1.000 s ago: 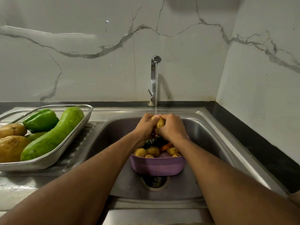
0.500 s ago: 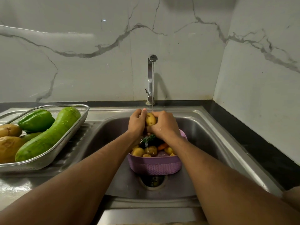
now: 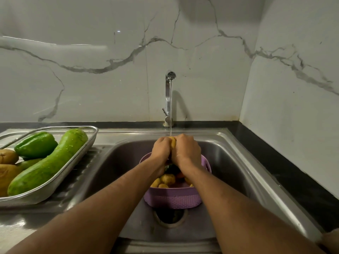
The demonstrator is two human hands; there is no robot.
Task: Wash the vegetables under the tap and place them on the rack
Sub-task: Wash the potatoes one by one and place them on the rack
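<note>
A small yellow potato [image 3: 172, 142] is held between my left hand [image 3: 161, 149] and my right hand [image 3: 187, 150], both curled round it under the thin stream from the steel tap [image 3: 169, 98]. Below my hands a purple basket [image 3: 172, 198] sits in the sink [image 3: 229, 162] with more small potatoes [image 3: 167, 179], something orange and something dark green in it. On the left drainboard a wire rack [image 3: 73, 171] holds a long green gourd [image 3: 49, 162], a green pepper [image 3: 35, 144] and large potatoes [image 3: 7, 156].
The sink drain [image 3: 169, 217] lies just in front of the basket. A black counter strip [image 3: 293, 175] runs along the right wall. Marble walls stand behind and to the right.
My hands have stayed under the stream and shifted round the potato, which now shows less between them. The camera has tilted, so the scene sits a little differently in view.
</note>
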